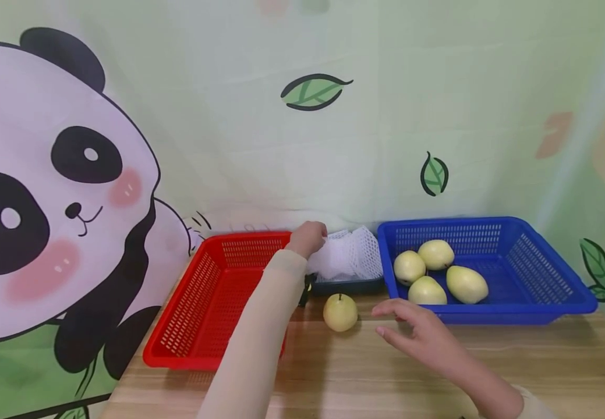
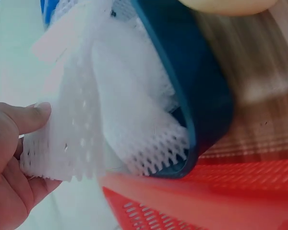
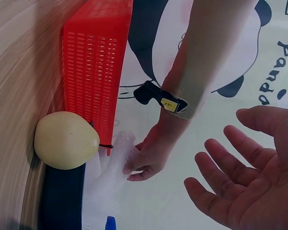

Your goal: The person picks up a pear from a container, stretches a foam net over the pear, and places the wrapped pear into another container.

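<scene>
My left hand (image 1: 308, 237) reaches over the small dark blue tray (image 1: 348, 287) at the back. In the left wrist view its thumb and fingers pinch the end of a white foam fruit net (image 2: 77, 134), which rises out of the tray beside other white nets (image 2: 139, 120). My right hand (image 1: 428, 337) hovers above the table, fingers spread and nothing in them. A yellow-green pear (image 1: 340, 313), stem up, stands on the table in front of the tray, just left of my right fingertips.
On the left lies a red perforated basket (image 1: 176, 334), its right part hidden by my left sleeve. A blue basket (image 1: 554, 291) on the right holds several pears (image 1: 467, 284). Behind everything hangs a printed panda cloth (image 1: 218, 128). The table (image 1: 365, 378) is wood-patterned.
</scene>
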### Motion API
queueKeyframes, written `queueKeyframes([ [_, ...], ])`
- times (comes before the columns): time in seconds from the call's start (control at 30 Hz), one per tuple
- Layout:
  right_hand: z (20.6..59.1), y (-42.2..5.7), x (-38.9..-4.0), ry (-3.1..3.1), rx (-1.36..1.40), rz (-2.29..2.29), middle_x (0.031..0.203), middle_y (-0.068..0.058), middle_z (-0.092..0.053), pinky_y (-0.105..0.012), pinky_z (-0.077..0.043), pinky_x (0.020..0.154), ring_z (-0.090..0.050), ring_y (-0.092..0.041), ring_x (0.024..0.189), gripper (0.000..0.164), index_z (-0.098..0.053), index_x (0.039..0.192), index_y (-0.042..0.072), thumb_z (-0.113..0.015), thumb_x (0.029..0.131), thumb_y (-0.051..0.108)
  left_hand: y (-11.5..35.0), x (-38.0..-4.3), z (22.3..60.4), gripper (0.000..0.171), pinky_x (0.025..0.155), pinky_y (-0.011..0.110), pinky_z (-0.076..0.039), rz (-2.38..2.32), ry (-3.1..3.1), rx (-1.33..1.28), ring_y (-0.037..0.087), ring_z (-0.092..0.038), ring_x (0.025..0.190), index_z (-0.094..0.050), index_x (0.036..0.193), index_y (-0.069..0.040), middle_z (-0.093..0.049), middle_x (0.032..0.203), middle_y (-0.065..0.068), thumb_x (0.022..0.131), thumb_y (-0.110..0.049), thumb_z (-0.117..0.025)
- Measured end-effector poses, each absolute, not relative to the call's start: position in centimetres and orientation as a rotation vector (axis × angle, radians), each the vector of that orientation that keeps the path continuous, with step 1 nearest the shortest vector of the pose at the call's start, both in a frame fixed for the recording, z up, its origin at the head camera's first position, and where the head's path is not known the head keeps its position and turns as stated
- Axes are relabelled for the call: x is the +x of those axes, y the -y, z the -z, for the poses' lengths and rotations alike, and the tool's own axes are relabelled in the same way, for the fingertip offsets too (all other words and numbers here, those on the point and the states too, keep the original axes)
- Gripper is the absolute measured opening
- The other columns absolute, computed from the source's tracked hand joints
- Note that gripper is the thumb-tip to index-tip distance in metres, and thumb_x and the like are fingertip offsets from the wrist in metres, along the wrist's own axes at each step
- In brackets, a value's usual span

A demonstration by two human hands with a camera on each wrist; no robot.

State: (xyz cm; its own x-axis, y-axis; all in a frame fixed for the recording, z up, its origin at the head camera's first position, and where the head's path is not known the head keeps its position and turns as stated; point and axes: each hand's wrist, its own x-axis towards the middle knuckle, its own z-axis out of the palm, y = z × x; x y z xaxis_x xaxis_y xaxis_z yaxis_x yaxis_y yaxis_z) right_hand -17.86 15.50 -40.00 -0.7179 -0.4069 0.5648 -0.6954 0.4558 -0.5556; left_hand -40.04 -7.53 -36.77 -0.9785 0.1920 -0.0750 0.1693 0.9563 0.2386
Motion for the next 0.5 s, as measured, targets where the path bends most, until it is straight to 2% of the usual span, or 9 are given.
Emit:
queueKeyframes([
  [0.2,39.8,-15.5,-17.8,2.396,0.911,-1.168,0.108,-0.002,-0.076,-0.025,-0.057,0.080,-0.064,0.002,0.101,0.021,-0.073,0.110,0.013,-0.075,0.090,0.008,8.3,-40.3,36.0,0.024,0.105,0.039,-0.053,-0.299,-3.071,0.299,0.027,-0.064,0.113,-0.071,0.122,-0.007,-0.072,0.128,0.012,0.102,-0.010,-0.057],
  [0.33,39.8,-15.5,-17.9,2.419,0.909,-1.183,0.108,-0.003,-0.076,-0.025,-0.057,0.081,-0.065,-0.001,0.101,0.019,-0.073,0.110,0.013,-0.074,0.091,0.009,9.1,-40.2,35.1,0.023,0.103,0.039,-0.054,-0.330,-3.089,0.278,0.028,-0.063,0.110,-0.069,0.123,-0.007,-0.071,0.129,0.012,0.102,-0.012,-0.059],
  [0.5,39.7,-15.4,-18.1,2.448,0.892,-1.203,0.109,-0.002,-0.076,-0.026,-0.056,0.082,-0.063,0.003,0.102,0.018,-0.073,0.110,0.013,-0.073,0.092,0.010,10.0,-39.6,33.8,0.024,0.099,0.038,-0.056,-0.395,-3.092,0.254,0.028,-0.062,0.107,-0.067,0.124,-0.006,-0.070,0.129,0.014,0.102,-0.013,-0.061],
])
